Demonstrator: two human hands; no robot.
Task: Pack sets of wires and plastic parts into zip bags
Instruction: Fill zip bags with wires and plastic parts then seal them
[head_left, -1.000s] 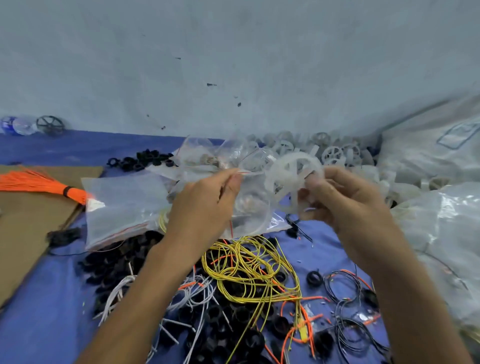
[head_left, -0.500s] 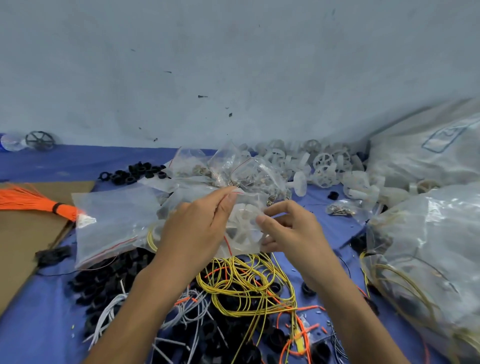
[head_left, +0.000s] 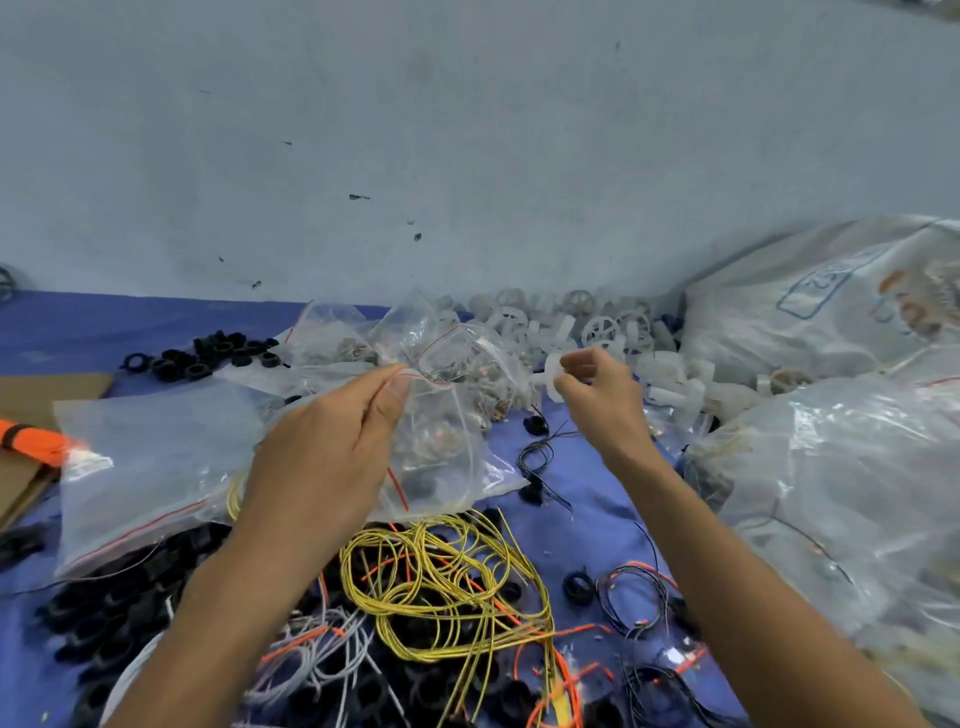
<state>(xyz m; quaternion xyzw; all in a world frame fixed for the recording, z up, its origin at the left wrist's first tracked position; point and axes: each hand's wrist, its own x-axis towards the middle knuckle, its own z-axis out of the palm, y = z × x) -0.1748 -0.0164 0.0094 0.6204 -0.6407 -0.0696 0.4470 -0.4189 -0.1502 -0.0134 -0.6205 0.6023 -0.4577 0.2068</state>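
Blue cloth (head_left: 592, 525) spreads below a grey wall (head_left: 467, 130). The left hand (head_left: 332, 447) pinches the mouth of a clear zip bag (head_left: 441, 447), raised over loose yellow wires (head_left: 447, 577). The right hand's (head_left: 605, 405) curled fingers (head_left: 571, 384) grip a white plastic spool (head_left: 550, 382) just beside that mouth.

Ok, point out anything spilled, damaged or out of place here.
Nothing looks damaged or spilled. Yellow wires lie tangled over black rings on the blue cloth. The left hand pinches the zip bag; the right hand holds a white plastic part.

Bare blue cloth (head_left: 602, 525) strip centre-right; yellow wires (head_left: 441, 582) crowd front, big bags (head_left: 841, 467) block right.
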